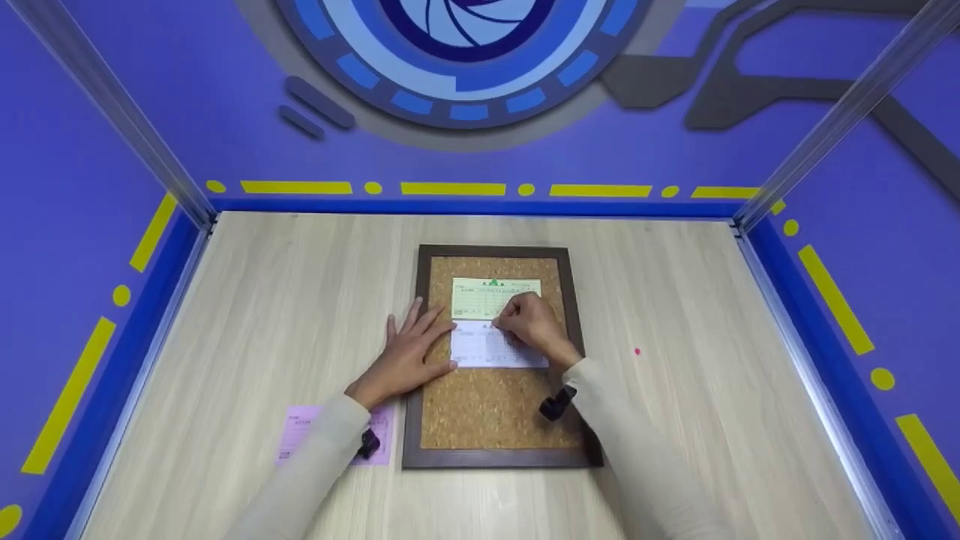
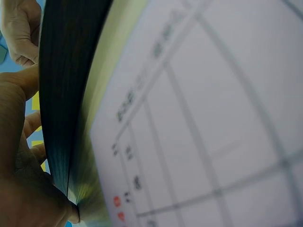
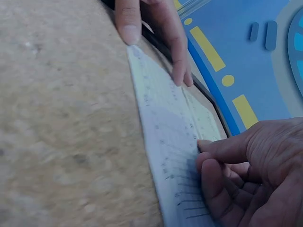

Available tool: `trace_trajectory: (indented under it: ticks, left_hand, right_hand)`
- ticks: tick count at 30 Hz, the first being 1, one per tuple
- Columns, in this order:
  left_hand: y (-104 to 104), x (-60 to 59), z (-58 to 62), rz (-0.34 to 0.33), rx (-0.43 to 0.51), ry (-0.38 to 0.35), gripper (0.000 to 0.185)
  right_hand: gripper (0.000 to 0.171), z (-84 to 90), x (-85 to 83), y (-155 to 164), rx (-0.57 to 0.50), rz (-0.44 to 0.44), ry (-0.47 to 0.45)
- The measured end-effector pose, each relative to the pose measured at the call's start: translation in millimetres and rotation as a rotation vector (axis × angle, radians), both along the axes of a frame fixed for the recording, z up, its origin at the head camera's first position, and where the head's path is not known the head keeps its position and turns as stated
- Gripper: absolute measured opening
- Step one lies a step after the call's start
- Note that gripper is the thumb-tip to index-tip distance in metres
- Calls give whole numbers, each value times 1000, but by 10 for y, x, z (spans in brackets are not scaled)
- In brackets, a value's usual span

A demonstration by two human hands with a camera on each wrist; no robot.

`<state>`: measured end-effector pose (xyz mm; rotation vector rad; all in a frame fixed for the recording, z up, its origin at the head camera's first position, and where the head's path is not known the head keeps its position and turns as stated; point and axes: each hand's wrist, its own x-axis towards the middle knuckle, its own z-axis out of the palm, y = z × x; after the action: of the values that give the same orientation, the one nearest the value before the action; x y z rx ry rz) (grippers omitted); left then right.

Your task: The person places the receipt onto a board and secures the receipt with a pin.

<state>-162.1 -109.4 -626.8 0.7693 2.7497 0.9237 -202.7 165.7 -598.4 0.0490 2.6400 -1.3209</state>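
A brown-framed cork board (image 1: 495,409) lies on the table. A green printed slip (image 1: 472,296) sits on its upper part, with a white printed slip (image 1: 480,349) just below. My left hand (image 1: 409,352) is spread over the frame's left side, thumb and a fingertip touching the white slip's left edge. At that slip's upper middle, my right hand (image 1: 531,322) has thumb and forefinger pinched together with the other fingers curled. Whatever is between those fingertips is tiny and hidden, also in the right wrist view, where the right hand (image 3: 255,175) meets the slip's top edge.
A purple printed slip (image 1: 300,427) lies left of the board, partly under the left forearm. To the board's right is a small red object (image 1: 637,351) on the wooden table (image 1: 690,300). Blue walls (image 1: 465,165) enclose the back and both sides.
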Motion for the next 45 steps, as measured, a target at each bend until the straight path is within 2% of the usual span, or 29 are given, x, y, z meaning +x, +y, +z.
trace_trajectory:
  ticks: [7,13,19,24,29,37,45]
  left_hand:
    - [10,1,10,5,-4,-8,72]
    - [3,-8,-2,1,2,4,72]
    - [-15,-1,-13,-11,18,13,70]
    - [-17,-4,-7,-4,12,15,70]
    - [-8,-12,2,-8,1,9,72]
    - [-14,-5,-2,-3,10,11,73]
    - [-16,13,24,-8,7,8,73]
  right_hand:
    - [16,-128,138,4,99,60,216]
    - [9,-183,165,30,105,98,285]
    - [4,-247,215,99,46,160,383]
    - [8,-269,279,175,-86,220,455]
    - [9,-247,311,258,-187,230,485]
    - [8,-268,319,415,-227,209,528]
    - [15,-252,353,660,-223,181,444]
